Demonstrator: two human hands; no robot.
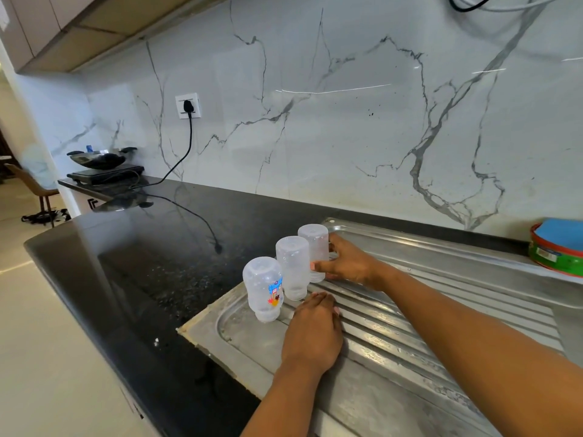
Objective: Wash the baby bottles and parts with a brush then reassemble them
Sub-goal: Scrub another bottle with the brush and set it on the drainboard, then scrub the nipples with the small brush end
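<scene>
Bottle (314,241) gripped by right hand (348,263); left hand's (312,334) fingers (320,299) tucked under.

Three upturned bottles (292,263) in a row at the left end of the drainboard (457,253), right hand (347,263) round the far bottle (314,244), left hand (315,332) beside the middle, open bench (151,263) leftward, ribbed steel free towards a tin (555,253).

- A white wall panel (347,121) veined in grey, marble-like and glossy, runs behind the bench.
- A white socket (188,105) on it holds a black plug; its cord (186,152) drops to the bench.
- The black, speckled bench (142,263) reflects light.
- A ribbed steel drainboard (441,294) is set into the bench.
- Beige cupboards (63,33) hang above on the left.
- A dark cooktop (105,175) carries a pan at the far end.
- The pale floor (38,342) lies to the left, with a brown chair (31,184) beyond.
</scene>
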